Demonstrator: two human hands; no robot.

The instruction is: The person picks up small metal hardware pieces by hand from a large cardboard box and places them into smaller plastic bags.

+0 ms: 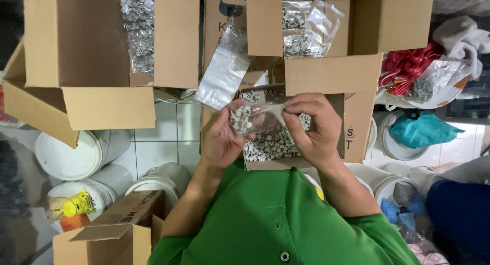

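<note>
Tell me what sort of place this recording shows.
Probably a small packing workshop or storeroom. Both hands, left hand and right hand, hold a small clear bag of white clips over a box of loose clips; open cardboard boxes hold filled bags, and white buckets stand on the tiled floor.

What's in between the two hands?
In the head view, a small clear bag with little white clips inside lies between the left hand and right hand; both pinch it above a box of clips.

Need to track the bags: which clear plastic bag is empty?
The flat clear bag hanging between the two upper cardboard boxes; the bags inside those boxes and the one in both hands hold small grey-white pieces.
</note>
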